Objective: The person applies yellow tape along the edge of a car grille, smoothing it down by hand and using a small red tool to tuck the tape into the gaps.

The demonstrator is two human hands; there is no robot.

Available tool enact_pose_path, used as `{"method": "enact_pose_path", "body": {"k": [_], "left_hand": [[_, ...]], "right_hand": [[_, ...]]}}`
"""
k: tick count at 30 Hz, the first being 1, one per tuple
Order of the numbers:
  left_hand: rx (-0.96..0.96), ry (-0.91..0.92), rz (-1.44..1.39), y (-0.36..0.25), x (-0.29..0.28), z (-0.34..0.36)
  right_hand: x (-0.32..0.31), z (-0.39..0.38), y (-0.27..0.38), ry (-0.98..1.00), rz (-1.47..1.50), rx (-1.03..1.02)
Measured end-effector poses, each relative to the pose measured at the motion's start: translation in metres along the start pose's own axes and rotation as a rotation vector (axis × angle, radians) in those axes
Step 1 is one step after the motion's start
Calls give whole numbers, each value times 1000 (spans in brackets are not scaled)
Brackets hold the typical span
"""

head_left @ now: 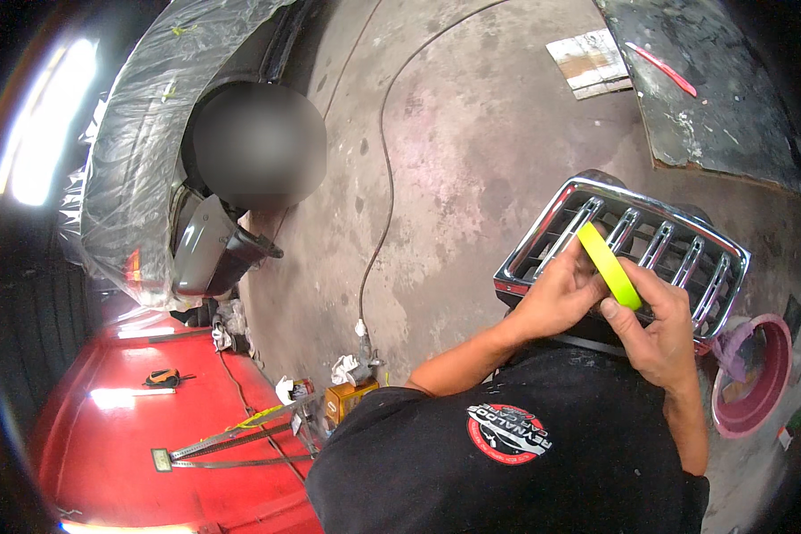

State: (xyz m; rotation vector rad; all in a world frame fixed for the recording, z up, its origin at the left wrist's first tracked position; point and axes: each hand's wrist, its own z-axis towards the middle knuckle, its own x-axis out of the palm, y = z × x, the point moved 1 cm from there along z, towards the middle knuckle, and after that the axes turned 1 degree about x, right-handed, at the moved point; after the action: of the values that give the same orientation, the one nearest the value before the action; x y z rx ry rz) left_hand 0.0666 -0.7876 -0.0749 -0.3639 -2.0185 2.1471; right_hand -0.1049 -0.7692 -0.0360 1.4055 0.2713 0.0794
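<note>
A roll of bright yellow-green masking tape is held edge-up between my two hands. My left hand is closed at its left side, with the fingertips partly hidden behind the roll. My right hand grips the lower right part between thumb and fingers. Directly beyond and beneath my hands is a chrome car grille with several slanted bars and dark gaps between them. Part of its near edge is hidden by my hands and my black shirt.
A purple-red basin with a purple cloth stands at the right. Far right lies a dark panel bearing a red strip. A car in plastic sheeting is at the left, above a red panel. A hose crosses the floor.
</note>
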Motion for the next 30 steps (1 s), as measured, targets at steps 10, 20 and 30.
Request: {"method": "enact_pose_path", "body": {"k": [10, 20, 30], "left_hand": [[244, -74, 417, -39, -23, 25], [428, -20, 535, -44, -17, 30], [-168, -62, 328, -16, -6, 30]], "right_hand": [[-18, 0, -19, 45, 125, -56], [-21, -5, -37, -26, 199, 109], [0, 3, 0, 27, 40, 108]]}}
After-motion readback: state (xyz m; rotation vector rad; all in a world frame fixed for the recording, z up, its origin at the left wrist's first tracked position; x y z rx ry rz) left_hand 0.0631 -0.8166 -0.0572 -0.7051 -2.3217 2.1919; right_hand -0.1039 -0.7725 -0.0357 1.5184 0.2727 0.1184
